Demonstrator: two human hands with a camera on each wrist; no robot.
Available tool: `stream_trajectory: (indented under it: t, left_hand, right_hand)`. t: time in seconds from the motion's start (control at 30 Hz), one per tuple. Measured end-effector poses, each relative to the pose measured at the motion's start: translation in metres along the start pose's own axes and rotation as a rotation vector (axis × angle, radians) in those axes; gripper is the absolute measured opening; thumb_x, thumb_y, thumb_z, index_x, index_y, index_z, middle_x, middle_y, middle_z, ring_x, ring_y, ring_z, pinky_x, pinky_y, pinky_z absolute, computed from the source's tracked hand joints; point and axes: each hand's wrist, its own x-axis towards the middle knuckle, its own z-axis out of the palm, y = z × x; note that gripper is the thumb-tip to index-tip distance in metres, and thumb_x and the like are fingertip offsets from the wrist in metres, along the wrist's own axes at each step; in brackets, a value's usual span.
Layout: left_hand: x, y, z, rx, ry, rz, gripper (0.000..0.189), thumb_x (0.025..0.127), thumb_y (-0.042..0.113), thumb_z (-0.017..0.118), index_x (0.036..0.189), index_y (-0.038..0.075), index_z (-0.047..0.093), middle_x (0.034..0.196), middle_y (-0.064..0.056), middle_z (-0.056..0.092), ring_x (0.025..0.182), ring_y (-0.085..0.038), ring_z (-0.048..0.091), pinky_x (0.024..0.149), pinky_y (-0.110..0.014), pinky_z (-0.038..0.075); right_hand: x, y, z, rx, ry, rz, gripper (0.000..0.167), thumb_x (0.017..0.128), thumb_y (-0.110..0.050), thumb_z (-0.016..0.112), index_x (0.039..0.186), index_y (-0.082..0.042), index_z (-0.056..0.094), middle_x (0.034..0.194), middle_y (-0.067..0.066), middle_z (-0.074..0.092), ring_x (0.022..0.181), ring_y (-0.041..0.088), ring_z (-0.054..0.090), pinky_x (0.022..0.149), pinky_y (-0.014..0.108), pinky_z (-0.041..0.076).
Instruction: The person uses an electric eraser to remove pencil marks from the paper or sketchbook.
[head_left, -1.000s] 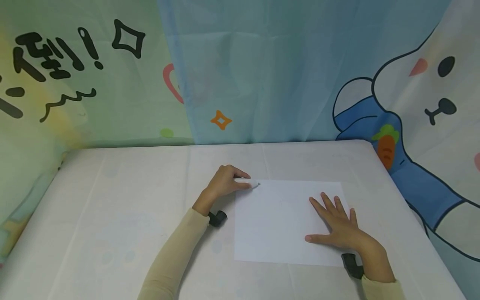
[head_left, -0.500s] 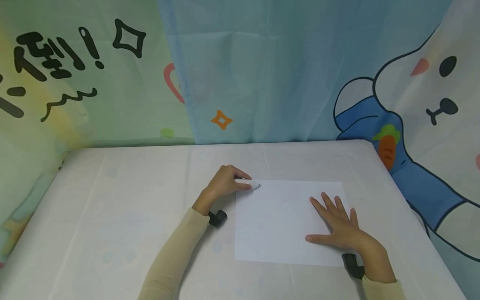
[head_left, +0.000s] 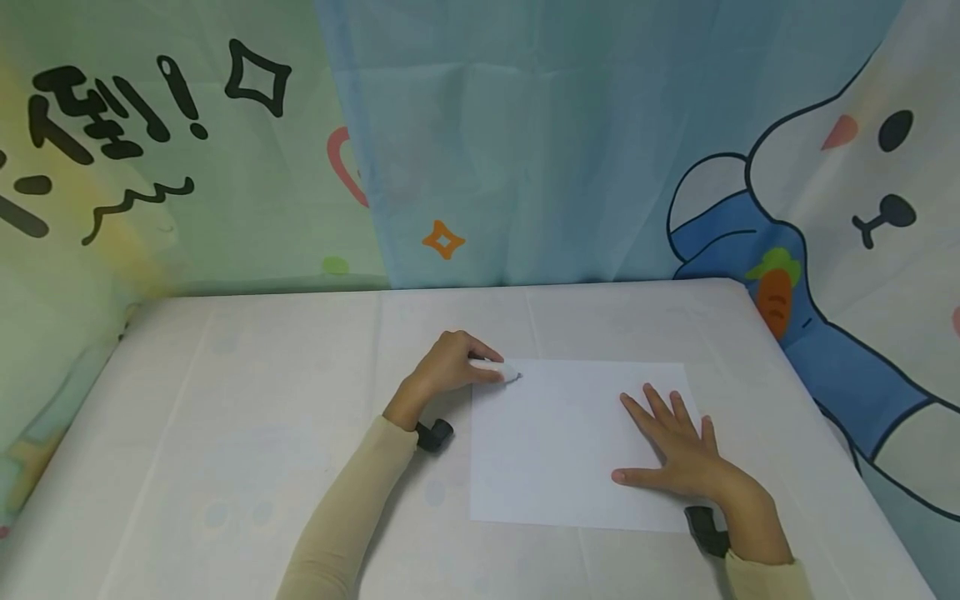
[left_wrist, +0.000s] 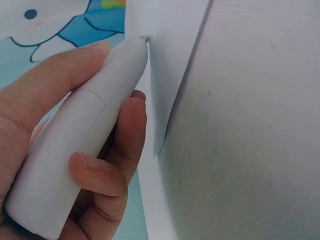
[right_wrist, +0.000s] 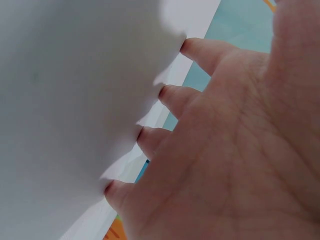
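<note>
My left hand (head_left: 447, 362) grips a thick white pen-shaped tool (left_wrist: 60, 155) with a tiny grey tip. In the head view it points right at the upper left part of a white sheet of paper (head_left: 555, 450), its tip right at the sheet. The left wrist view shows thumb and fingers wrapped round the tool, beside the paper's edge (left_wrist: 172, 75). My right hand (head_left: 678, 458) lies spread on the right part of the sheet, fingers apart. From the right wrist, several fingertips (right_wrist: 170, 97) press on the white surface.
A white cloth covers the table (head_left: 262, 433) under the sheet. Behind it hangs a printed curtain (head_left: 525, 167) with a cartoon animal (head_left: 847, 275) at right. Black camera mounts sit at both wrists, the left mount (head_left: 435, 436) close to the paper's left edge.
The tool's tip has shifted slightly toward the near side of the sheet and a little right. The right hand stays spread in place.
</note>
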Motion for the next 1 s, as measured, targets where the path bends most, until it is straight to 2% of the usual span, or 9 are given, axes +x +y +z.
stream_trajectory:
  t: [0.1, 0.27, 0.47, 0.77, 1.0]
  left_hand:
    - [-0.0004, 0.0000, -0.0010, 0.000, -0.012, -0.003, 0.024, 0.081, 0.016, 0.080, 0.104, 0.006, 0.077, 0.107, -0.007, 0.074, 0.097, -0.017, 0.065, 0.096, -0.034, 0.045]
    - [-0.0008, 0.0011, -0.0024, -0.003, -0.036, -0.009, 0.024, 0.082, 0.016, 0.080, 0.104, 0.006, 0.077, 0.108, -0.007, 0.073, 0.097, -0.016, 0.064, 0.093, -0.033, 0.046]
    - [-0.0014, 0.0014, -0.0037, -0.003, -0.058, -0.004, 0.025, 0.081, 0.016, 0.080, 0.104, 0.006, 0.077, 0.108, -0.007, 0.073, 0.104, -0.019, 0.065, 0.103, -0.038, 0.041]
    - [-0.0004, 0.0005, -0.0043, -0.006, -0.077, 0.018, 0.025, 0.081, 0.017, 0.080, 0.104, 0.006, 0.077, 0.109, -0.007, 0.073, 0.109, -0.021, 0.064, 0.103, -0.038, 0.042]
    - [-0.0002, 0.0007, -0.0049, 0.003, -0.096, 0.011, 0.026, 0.081, 0.019, 0.080, 0.104, 0.007, 0.078, 0.109, -0.006, 0.073, 0.110, -0.021, 0.065, 0.116, -0.048, 0.024]
  right_hand:
    - [0.0000, -0.0004, -0.0001, 0.000, 0.002, 0.001, 0.107, 0.074, -0.048, 0.080, 0.154, -0.008, 0.021, 0.158, 0.029, -0.001, 0.141, 0.055, -0.013, 0.098, 0.078, -0.014]
    - [0.0005, -0.0002, 0.0003, -0.009, 0.006, 0.007, 0.107, 0.073, -0.048, 0.080, 0.154, -0.008, 0.021, 0.158, 0.030, 0.000, 0.141, 0.055, -0.013, 0.098, 0.078, -0.013]
    - [0.0012, -0.0004, 0.0009, -0.018, 0.010, 0.011, 0.107, 0.073, -0.048, 0.080, 0.153, -0.008, 0.022, 0.158, 0.030, 0.001, 0.141, 0.055, -0.012, 0.098, 0.078, -0.013]
    - [0.0003, -0.0006, 0.0008, -0.003, 0.009, 0.017, 0.109, 0.072, -0.050, 0.080, 0.154, -0.008, 0.022, 0.158, 0.030, 0.000, 0.141, 0.055, -0.014, 0.098, 0.077, -0.015]
    - [0.0004, 0.0005, 0.0009, 0.008, 0.009, 0.008, 0.109, 0.073, -0.051, 0.080, 0.154, -0.008, 0.021, 0.158, 0.030, -0.001, 0.141, 0.054, -0.015, 0.098, 0.077, -0.017]
